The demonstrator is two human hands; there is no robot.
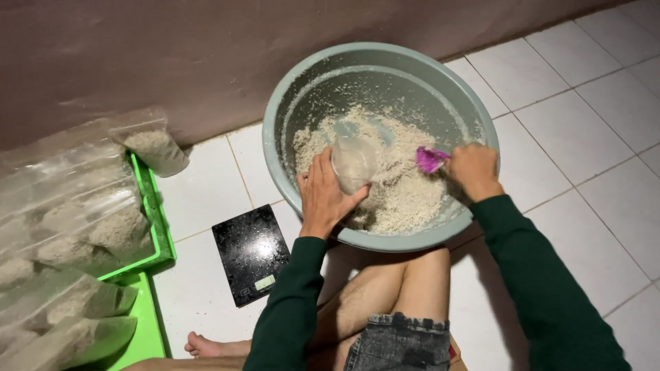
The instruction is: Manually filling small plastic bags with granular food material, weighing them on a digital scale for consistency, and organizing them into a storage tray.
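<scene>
Plastic bag [354,163] of clear film stands mouth-up inside the grey basin [289,89], over the near part of the grain heap [405,192], with the left hand [323,196] wrapped round its near side: thumb on one side, the other fingers pressed together against the film, closed on it. Just right of the bag, the right hand [473,170] is curled in a fist round the handle of a pink scoop [430,159], whose bowl points toward the bag's mouth and sits close beside it without clearly touching. Both dark green sleeves reach in over the basin's near rim. On the tiled floor left of the basin lies a black kitchen scale [251,253]. Farther left, green trays [157,227] carry filled clear bags [75,213], against the wall.
</scene>
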